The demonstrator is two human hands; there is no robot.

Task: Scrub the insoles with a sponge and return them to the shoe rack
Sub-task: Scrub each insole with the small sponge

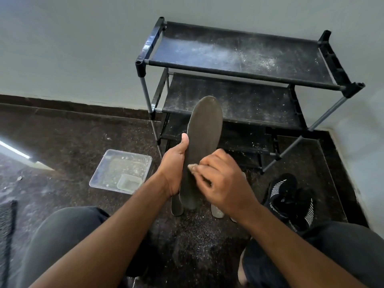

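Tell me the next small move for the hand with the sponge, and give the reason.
Probably stroke the sponge up the insole toward its far tip. The right hand presses the sponge against the lower part of the insole, while the left hand grips the edge and holds it up. The long upper stretch lies bare above the sponge, so that part likely needs scrubbing next.

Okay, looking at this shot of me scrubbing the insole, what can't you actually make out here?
Head view only:
- Sponge: only a pale corner shows; the right hand covers the rest.
- Insole heel end: hidden behind both hands.
- Items on the floor under the hands: only their ends show, too little to identify.
- Right hand's fingers: motion-blurred.
- Shoe rack bottom shelf: partly blocked by the insole.
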